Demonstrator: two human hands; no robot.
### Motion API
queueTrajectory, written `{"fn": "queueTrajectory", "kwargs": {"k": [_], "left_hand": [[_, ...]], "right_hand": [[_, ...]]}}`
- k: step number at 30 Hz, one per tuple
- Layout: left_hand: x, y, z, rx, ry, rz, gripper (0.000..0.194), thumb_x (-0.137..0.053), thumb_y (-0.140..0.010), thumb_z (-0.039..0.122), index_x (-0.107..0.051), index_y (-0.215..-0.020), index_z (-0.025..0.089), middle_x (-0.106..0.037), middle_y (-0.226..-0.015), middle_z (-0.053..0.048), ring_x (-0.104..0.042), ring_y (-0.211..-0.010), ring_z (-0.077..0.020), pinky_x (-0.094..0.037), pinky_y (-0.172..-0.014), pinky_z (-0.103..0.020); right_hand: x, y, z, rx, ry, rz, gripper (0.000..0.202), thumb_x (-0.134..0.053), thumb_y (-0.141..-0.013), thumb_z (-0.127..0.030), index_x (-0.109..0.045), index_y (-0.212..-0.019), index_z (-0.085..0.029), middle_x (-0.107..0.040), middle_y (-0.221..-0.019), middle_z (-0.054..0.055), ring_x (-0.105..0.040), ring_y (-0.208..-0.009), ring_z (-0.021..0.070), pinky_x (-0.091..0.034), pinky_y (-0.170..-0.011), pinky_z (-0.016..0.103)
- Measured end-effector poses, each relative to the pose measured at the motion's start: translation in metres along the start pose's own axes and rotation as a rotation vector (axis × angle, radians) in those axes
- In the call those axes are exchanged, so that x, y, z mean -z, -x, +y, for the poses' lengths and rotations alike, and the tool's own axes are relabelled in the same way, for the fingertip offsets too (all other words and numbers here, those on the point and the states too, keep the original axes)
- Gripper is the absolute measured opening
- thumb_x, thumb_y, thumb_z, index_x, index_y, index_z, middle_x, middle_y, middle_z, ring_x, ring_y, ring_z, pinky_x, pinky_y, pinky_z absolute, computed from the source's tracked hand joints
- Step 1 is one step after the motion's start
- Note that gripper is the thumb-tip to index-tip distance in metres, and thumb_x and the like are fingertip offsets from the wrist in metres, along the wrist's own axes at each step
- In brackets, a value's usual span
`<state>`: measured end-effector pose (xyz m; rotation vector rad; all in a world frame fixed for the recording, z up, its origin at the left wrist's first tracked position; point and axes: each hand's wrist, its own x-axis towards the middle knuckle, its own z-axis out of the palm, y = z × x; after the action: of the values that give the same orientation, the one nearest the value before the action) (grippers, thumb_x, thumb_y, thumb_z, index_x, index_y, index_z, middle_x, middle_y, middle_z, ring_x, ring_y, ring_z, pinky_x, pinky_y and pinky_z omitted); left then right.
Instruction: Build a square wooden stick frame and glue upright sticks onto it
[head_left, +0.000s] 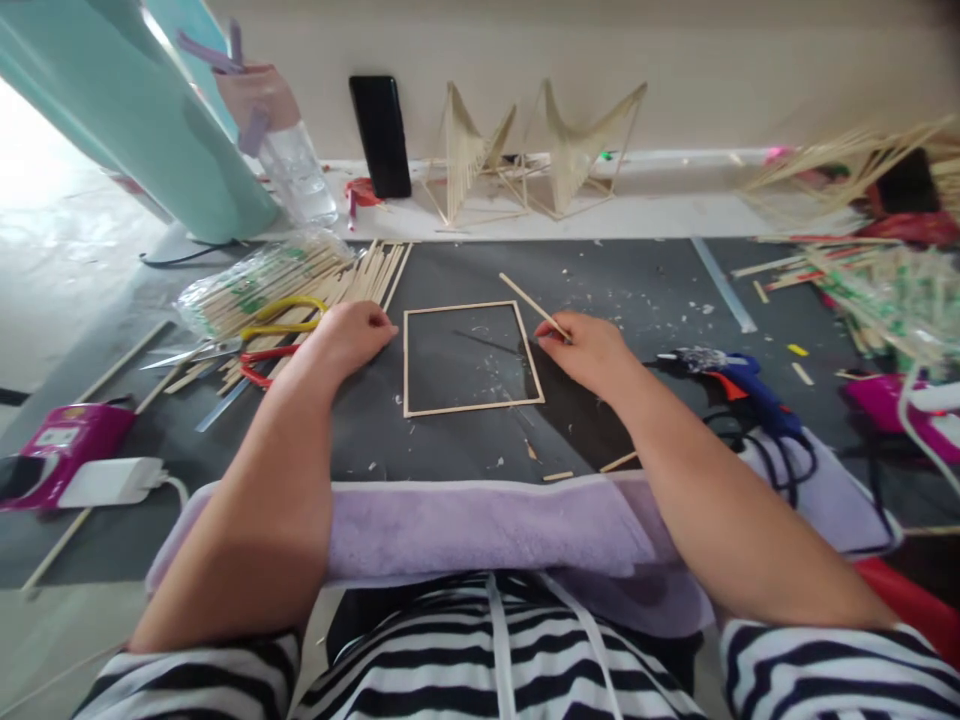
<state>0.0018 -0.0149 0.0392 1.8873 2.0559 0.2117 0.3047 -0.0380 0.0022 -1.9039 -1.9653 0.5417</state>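
Observation:
A square frame (pixel 472 409) of thin wooden sticks lies flat on the dark grey table. Just left of it is my left hand (pixel 356 340), its fingers curled closed and nothing showing in them; a small gap separates the fingertips from the frame. My right hand (pixel 589 348), close to the frame's right side, grips a short wooden stick (pixel 525 295) that points up and to the left. Scissors (pixel 281 318) with yellow and red handles lie beside my left wrist. A blue glue gun (pixel 750 385) rests to the right of my right forearm.
Bundled wooden sticks (pixel 255 285) lie at left, more stick packs (pixel 885 300) at right. Along the wall stand a phone (pixel 381 135), a water bottle (pixel 289 150) and two stick models (pixel 574 150). A purple cloth (pixel 480 530) covers the front edge; a pink power socket (pixel 75 450) sits left.

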Motion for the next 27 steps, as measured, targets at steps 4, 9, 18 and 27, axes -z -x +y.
{"fn": "queueTrajectory", "kwargs": {"k": [4,9,18,27], "left_hand": [[-0.001,0.003,0.002,-0.043,-0.039,0.012,0.017,-0.065,-0.08,0.032,-0.076,-0.084,0.019,-0.068,-0.073,-0.003,-0.059,-0.072,-0.0177,-0.043,-0.069,-0.026],[0.001,0.008,0.003,-0.094,-0.077,-0.065,0.018,-0.064,-0.08,0.033,-0.076,-0.084,0.02,-0.068,-0.075,-0.002,-0.059,-0.073,-0.0175,-0.043,-0.069,-0.027],[0.006,0.011,0.005,-0.15,-0.121,-0.205,0.017,-0.067,-0.079,0.036,-0.072,-0.074,0.02,-0.066,-0.071,0.0,-0.057,-0.07,-0.0158,-0.038,-0.064,-0.025],[0.009,0.007,-0.002,-0.262,-0.149,-0.447,0.038,-0.069,-0.071,0.059,-0.067,-0.068,0.021,-0.062,-0.066,0.001,-0.054,-0.066,-0.0159,-0.034,-0.06,-0.027]], "right_hand": [[0.0,0.005,-0.007,-0.019,0.002,-0.019,0.01,-0.062,-0.086,-0.026,-0.072,-0.086,-0.022,-0.07,-0.078,0.003,-0.06,-0.073,0.0178,-0.041,-0.069,0.028],[0.0,0.004,-0.005,-0.079,-0.001,-0.016,0.009,-0.063,-0.086,-0.026,-0.071,-0.085,-0.022,-0.066,-0.072,0.001,-0.056,-0.067,0.0164,-0.038,-0.064,0.028],[0.002,0.004,-0.006,-0.112,-0.007,-0.033,0.009,-0.063,-0.087,-0.027,-0.07,-0.084,-0.021,-0.061,-0.065,-0.001,-0.052,-0.063,0.015,-0.035,-0.062,0.028],[0.002,0.007,-0.007,-0.023,-0.05,-0.143,0.015,-0.072,-0.081,-0.031,-0.062,-0.083,-0.021,-0.064,-0.076,0.0,-0.055,-0.068,0.0146,-0.039,-0.064,0.027]]}}
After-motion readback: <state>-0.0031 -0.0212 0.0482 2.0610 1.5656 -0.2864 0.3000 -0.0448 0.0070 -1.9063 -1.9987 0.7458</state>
